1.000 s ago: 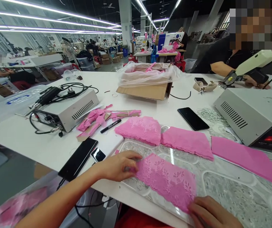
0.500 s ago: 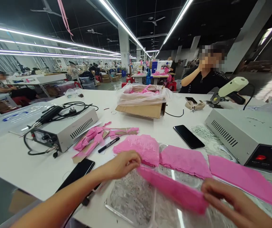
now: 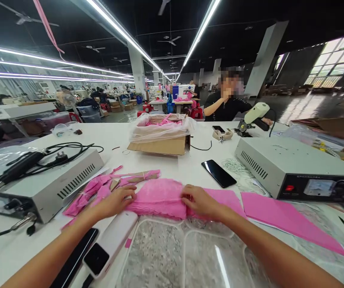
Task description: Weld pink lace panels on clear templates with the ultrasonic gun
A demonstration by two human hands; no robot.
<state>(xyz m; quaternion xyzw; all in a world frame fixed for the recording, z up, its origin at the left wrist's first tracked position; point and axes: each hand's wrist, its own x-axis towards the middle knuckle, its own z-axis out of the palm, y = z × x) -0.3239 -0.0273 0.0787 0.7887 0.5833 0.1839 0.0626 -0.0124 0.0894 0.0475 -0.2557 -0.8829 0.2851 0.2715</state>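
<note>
A stack of pink lace fabric pieces [image 3: 160,196] lies at the far edge of the clear tray. At its left end, my left hand [image 3: 115,203] has its fingers closed on the edge of the top piece. My right hand [image 3: 202,202] pinches the same piece at the right end, so it lies flat between them. Partly behind my right forearm is a second pink stack [image 3: 226,196]. Farther right lies a plain, smooth pink stack [image 3: 286,218]. Under my wrists, the clear tray [image 3: 184,256] shows a grey marbled surface.
Grey control boxes stand left [image 3: 67,184] and right [image 3: 268,160]. A cardboard box [image 3: 160,147] with pink material sits at the back. Phones lie right [image 3: 219,173] and left [image 3: 76,256], beside a white power bank [image 3: 115,242]. Across the table sits a person [image 3: 220,106] near a handheld cutter [image 3: 256,114].
Both hands have carried the pink piece from above the tray back onto the left lace stack. My right hand has come left, nearer my left hand. The view has turned right.
</note>
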